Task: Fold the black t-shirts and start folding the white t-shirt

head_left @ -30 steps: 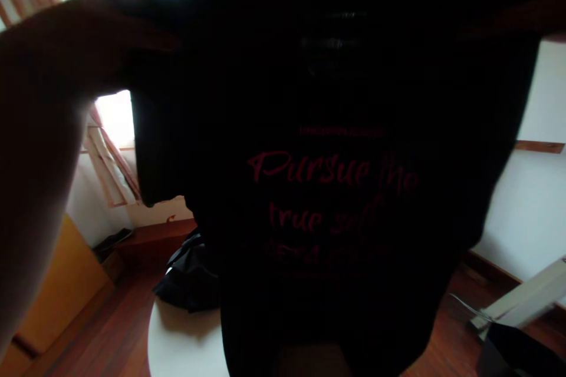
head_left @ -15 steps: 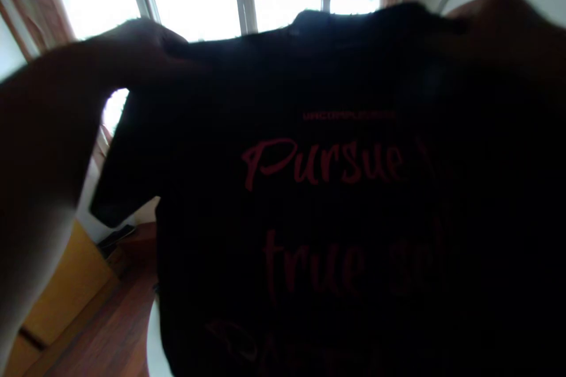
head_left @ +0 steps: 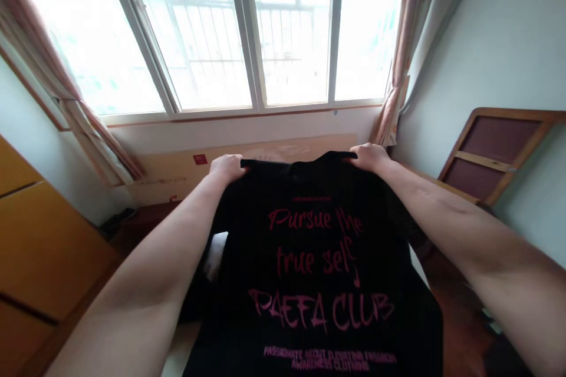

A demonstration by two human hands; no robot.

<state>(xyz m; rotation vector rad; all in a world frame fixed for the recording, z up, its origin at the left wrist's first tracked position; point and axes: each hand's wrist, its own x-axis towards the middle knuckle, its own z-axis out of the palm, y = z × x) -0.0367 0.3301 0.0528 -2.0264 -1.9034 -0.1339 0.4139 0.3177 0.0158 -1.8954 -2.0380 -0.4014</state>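
Note:
A black T-shirt [head_left: 309,271] with pink lettering hangs spread out in front of me, printed side toward the camera. My left hand [head_left: 226,167] grips its left shoulder and my right hand [head_left: 370,157] grips its right shoulder, both arms stretched forward. The shirt's lower part drapes down toward me and covers most of what lies under it. A bit of white surface [head_left: 215,256] and some dark cloth show beside the shirt's left edge.
A large window [head_left: 247,29] with curtains [head_left: 66,100] fills the far wall. A yellow-orange cabinet [head_left: 39,235] stands at left. A wooden framed panel [head_left: 495,153] leans against the right wall. Dark wood floor [head_left: 455,318] shows at lower right.
Both hands have moved the shirt from high and close to my face down and forward at arm's length; the window is now uncovered and all the print is readable.

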